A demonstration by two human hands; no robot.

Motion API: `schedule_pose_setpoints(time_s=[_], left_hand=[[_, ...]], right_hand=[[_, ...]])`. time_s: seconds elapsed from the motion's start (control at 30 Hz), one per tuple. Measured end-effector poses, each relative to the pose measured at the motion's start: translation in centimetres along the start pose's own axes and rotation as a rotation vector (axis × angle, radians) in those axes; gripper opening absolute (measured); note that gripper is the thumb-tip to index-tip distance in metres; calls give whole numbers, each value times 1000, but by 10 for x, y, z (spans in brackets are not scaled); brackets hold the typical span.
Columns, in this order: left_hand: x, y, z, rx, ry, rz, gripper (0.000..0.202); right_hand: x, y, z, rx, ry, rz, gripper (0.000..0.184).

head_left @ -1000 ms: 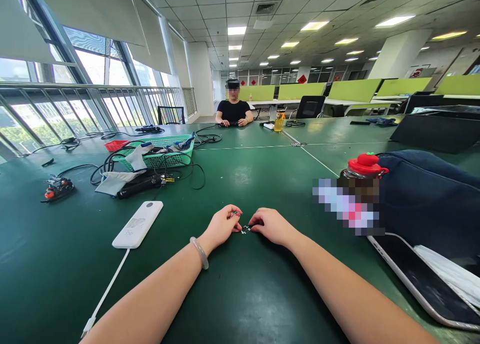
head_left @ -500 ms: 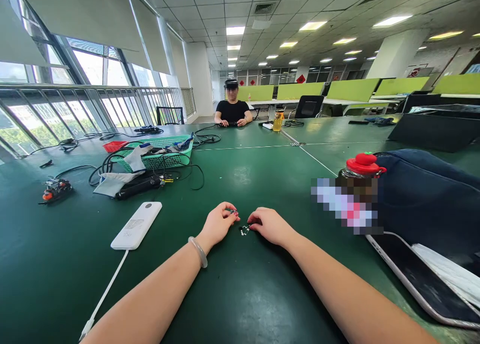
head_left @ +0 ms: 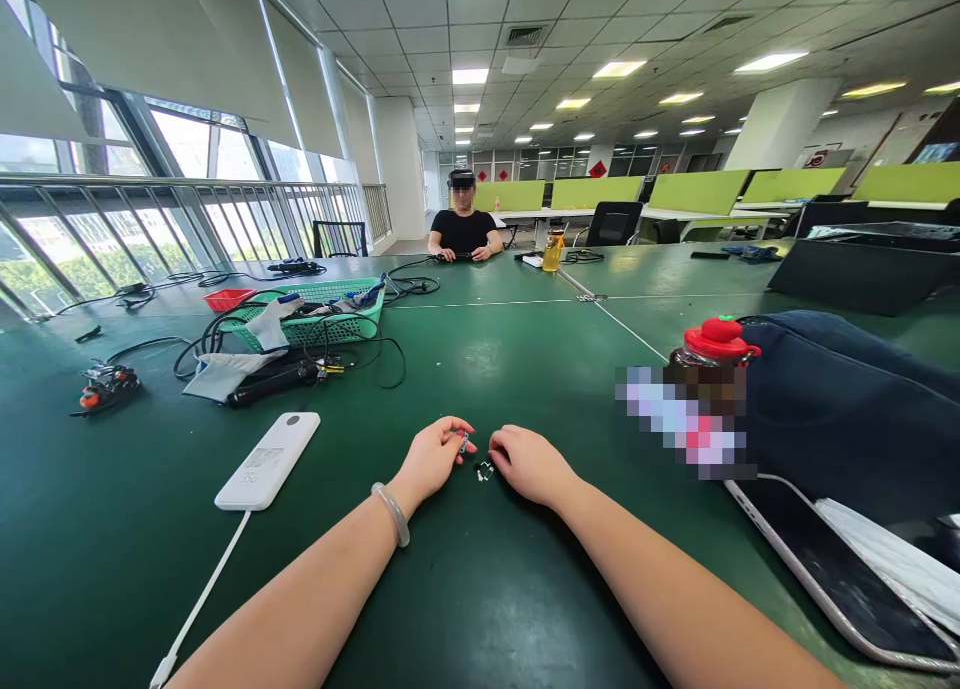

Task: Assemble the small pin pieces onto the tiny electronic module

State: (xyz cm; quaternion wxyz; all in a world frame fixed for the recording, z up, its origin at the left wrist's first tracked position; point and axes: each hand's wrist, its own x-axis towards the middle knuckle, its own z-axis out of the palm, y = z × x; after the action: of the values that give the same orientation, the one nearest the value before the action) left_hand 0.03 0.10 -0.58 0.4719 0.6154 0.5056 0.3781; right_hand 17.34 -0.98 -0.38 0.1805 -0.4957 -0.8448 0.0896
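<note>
Fine fingertip work at a green table (head_left: 480,589).
The left hand (head_left: 433,459) pinches a small piece (head_left: 464,440) at its fingertips, long axis roughly upright; the right hand (head_left: 529,464) curls beside a metal bit (head_left: 484,470) lying on the tabletop, its grip unclear. A white power bank (head_left: 268,461) lies left, a red-capped bottle (head_left: 712,369) right.

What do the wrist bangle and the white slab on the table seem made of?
Bangle: pale, translucent and glossy, so probably jade or glass. White slab: smooth matt plastic, judging by its rounded moulded edges and even colour.
</note>
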Motion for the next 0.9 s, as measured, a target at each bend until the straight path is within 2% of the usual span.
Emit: schedule_pose_setpoints(time_s=[0.17,0.4,0.57,0.73,0.9], left_hand=[[0,-1,0,23,14,38,21],[-4,4,-1,87,17,48,24],[-7,7,-1,83,3,89,24],[-7,8,2,-32,-74,68,26],[-8,12,9,-226,-130,54,25]], right_hand=[[-1,-3,3,-61,8,9,17],[-5,0,-7,79,60,36,15],[-5,-7,-13,199,115,54,16],[-4,-14,-7,401,157,110,18],[-1,-12,1,527,137,167,23]])
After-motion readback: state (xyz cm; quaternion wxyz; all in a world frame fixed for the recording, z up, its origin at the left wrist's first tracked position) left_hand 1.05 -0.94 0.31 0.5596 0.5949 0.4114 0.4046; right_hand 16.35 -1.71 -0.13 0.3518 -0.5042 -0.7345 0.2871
